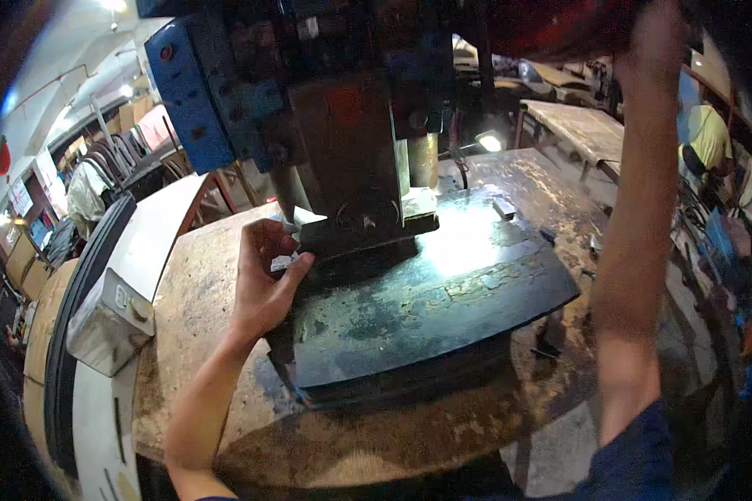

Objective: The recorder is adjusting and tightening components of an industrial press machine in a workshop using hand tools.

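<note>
A blue press machine (192, 100) stands before me, its dark metal ram (347, 159) reaching down to a worn dark metal plate (393, 321). My left hand (267, 271) is at the left of the ram's foot, over the plate's far left corner. Its fingers curl toward the thumb around something small and pale, too hidden to name. My right arm is raised along the right side. At the top, my right hand (656, 37) is blurred beside a dark red part of the machine (551, 29); its fingers cannot be made out.
A worn wooden table (192, 301) carries the plate. A grey metal box (113, 321) stands at left beside a long white board (163, 230). A lamp (489, 142) shines behind. Another person in a yellow top (710, 138) is at far right, near a second table (576, 129).
</note>
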### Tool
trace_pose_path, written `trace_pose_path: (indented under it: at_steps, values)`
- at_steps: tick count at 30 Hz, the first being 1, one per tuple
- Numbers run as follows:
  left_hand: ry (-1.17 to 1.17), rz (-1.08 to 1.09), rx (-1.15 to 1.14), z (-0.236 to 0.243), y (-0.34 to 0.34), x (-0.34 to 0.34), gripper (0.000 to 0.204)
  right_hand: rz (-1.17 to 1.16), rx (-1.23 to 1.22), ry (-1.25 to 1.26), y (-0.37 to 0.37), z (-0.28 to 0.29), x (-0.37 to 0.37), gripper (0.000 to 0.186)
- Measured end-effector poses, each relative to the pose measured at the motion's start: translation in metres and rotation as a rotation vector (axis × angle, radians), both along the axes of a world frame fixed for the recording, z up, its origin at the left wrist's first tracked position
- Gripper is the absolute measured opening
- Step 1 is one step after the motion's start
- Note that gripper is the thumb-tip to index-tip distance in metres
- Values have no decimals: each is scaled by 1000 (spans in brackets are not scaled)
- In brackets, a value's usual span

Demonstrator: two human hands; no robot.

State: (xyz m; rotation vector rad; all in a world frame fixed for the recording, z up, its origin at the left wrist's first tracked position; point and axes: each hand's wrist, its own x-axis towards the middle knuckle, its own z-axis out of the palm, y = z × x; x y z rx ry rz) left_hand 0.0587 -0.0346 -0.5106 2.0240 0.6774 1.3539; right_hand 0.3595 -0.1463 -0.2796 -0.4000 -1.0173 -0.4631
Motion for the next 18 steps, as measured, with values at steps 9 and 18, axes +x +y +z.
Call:
trace_pose_path:
  at_steps: [9,18]
  values:
    - [-279,432,-249,13,-8,-17,15,680,-166,182,-19,15,15,56]
    - [-155,547,-613,18,-109,-36,15,113,-292,374,-16,11,21,63]
